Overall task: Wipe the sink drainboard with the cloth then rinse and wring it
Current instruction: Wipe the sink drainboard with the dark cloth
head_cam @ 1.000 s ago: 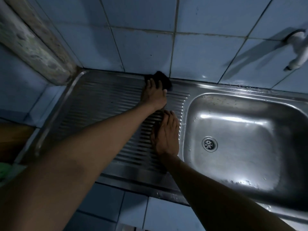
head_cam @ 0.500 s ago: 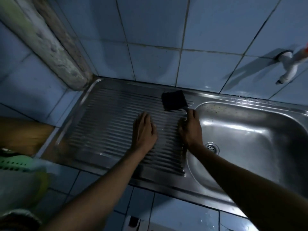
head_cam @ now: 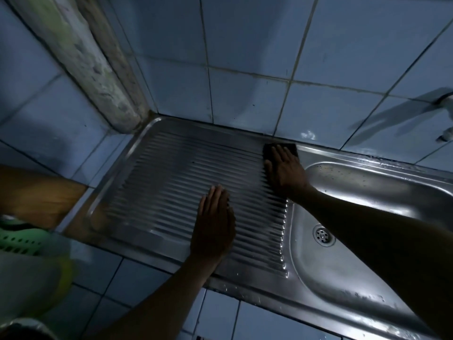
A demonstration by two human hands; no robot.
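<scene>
No readable text, labels, brands or numbers anywhere. Nothing is showing on the steel sink (head_cam: 367, 192), its drainboard (head_cam: 171, 180), or the wall tiles (head_cam: 245, 57) behind it. Lighting is dim and the frame edges are blurring, so any fine print is not resolving.

Blue wall tiles (head_cam: 247, 40); stained corner pillar (head_cam: 81, 57); green perforated basket (head_cam: 20, 238) at lower left; wall tap (head_cam: 447, 119), partly visible.

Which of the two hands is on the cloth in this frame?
The right hand, pressing the dark cloth at the drainboard's back edge; the left hand lies flat on bare ridges.
</scene>
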